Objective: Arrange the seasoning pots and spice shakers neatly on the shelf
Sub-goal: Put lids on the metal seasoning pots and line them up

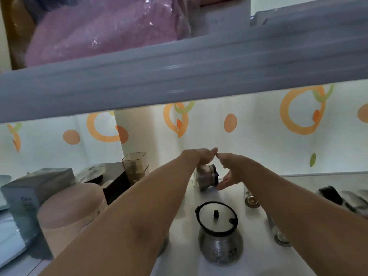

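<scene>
Head view, one item in hand. Steel seasoning pot [206,177], centre of frame on the white shelf surface [229,196], tilted with its dark-rimmed lid towards the right. Left hand [205,157] bent down over its top, fingers hidden, grip cannot be told. Right hand [229,173] open, straight fingers against the lid end. Risk: tilted and only lightly steadied, the pot may roll or slip, loosening the lid and spilling; the forearms pass close over the second pot [220,242], lower centre, and could knock it. Second pot: glass lid on, contents not discernible. Held pot: contents hidden. Metal-capped shaker [251,200], right of centre, lying down. Clear square canister [134,164], left of centre, open-topped, fill unclear. Pink lidded tub [71,210], lower left.
</scene>
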